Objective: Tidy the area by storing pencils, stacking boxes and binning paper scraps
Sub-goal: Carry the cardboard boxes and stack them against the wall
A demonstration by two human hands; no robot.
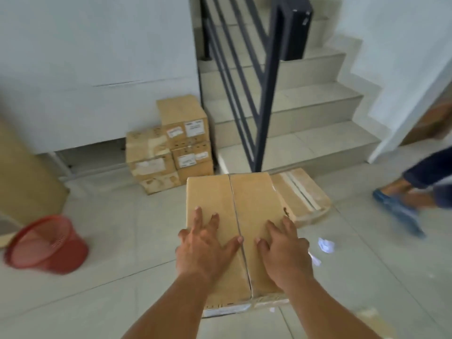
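Pale floor tiles (127, 245) run up to a staircase (305, 118) ahead of me. On them, directly under my arms, sits the cardboard box (227, 204), its long axis and taped seam pointing away from me toward the stairs. My left hand (204, 245) and right hand (285, 248) lie flat and spread on its top, either side of the seam, gripping nothing. The stacked boxes (171, 145) by the wall stand ahead and to the left, so I judge the left hand nearer. Paper scraps (325, 244) lie right; the red bin (46, 243) left.
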